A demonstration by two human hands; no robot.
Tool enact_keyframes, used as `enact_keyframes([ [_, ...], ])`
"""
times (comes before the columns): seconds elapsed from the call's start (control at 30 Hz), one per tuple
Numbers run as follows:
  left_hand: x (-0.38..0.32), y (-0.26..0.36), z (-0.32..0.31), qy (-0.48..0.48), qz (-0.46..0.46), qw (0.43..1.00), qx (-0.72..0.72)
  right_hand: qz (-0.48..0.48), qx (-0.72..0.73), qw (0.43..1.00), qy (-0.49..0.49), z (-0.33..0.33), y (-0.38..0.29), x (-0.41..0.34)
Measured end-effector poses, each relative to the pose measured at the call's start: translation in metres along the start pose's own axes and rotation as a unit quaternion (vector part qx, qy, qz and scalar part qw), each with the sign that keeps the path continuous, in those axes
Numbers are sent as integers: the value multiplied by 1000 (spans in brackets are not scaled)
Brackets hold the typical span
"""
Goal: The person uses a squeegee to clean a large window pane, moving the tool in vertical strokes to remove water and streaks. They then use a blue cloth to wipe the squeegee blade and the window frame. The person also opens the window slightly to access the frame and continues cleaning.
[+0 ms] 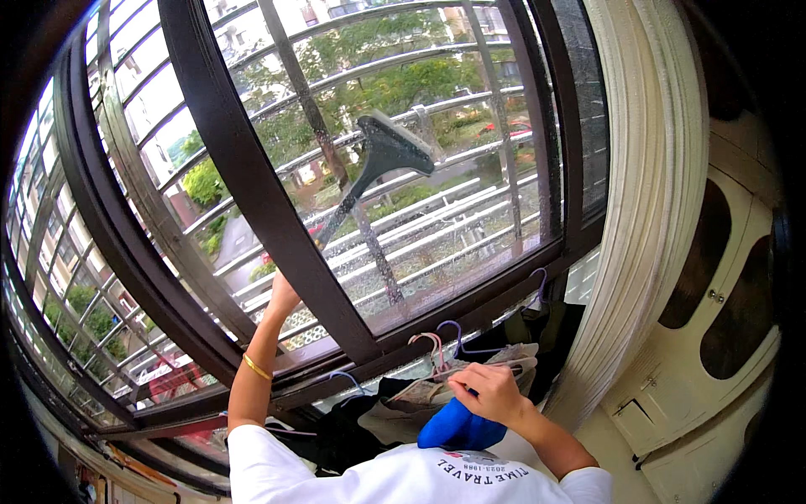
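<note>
My left arm reaches out through the open part of a sliding window, and my left hand point(285, 293) is partly hidden behind the dark window frame point(242, 145). A window squeegee point(390, 151) shows through the wet glass pane point(434, 220), its head tilted against the outer side and its handle running down towards my left hand. The red end of the handle shows beside the frame, by my fingers. My right hand point(488, 390) is curled in front of my chest around part of a blue cloth point(463, 428), which hangs below it.
Clothes on hangers point(434, 353) hang just below the sill, close to my right hand. Metal security bars point(409, 252) run outside the window. A cream curtain point(648, 189) hangs at the right, with pale cabinet doors point(680, 372) beyond it.
</note>
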State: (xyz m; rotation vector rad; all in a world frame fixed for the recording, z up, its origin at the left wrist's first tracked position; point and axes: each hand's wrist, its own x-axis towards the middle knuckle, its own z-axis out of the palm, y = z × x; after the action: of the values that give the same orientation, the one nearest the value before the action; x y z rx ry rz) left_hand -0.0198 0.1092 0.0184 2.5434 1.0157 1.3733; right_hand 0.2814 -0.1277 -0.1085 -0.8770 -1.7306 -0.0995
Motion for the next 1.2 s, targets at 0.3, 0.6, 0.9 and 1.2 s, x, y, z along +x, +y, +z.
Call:
enact_keyframes([
  [0.3,101,90,35,-24,2,955,296,43,-49,998,19,7,-2,-3],
  [0.6,153,100,59,-22,112,924,365,77,-80,993,30,18,-1,-11],
  [0.9,157,108,70,-75,98,937,326,103,-81,990,46,22,7,-20],
  [1.2,125,43,39,44,89,971,219,103,-59,992,48,23,16,-21],
])
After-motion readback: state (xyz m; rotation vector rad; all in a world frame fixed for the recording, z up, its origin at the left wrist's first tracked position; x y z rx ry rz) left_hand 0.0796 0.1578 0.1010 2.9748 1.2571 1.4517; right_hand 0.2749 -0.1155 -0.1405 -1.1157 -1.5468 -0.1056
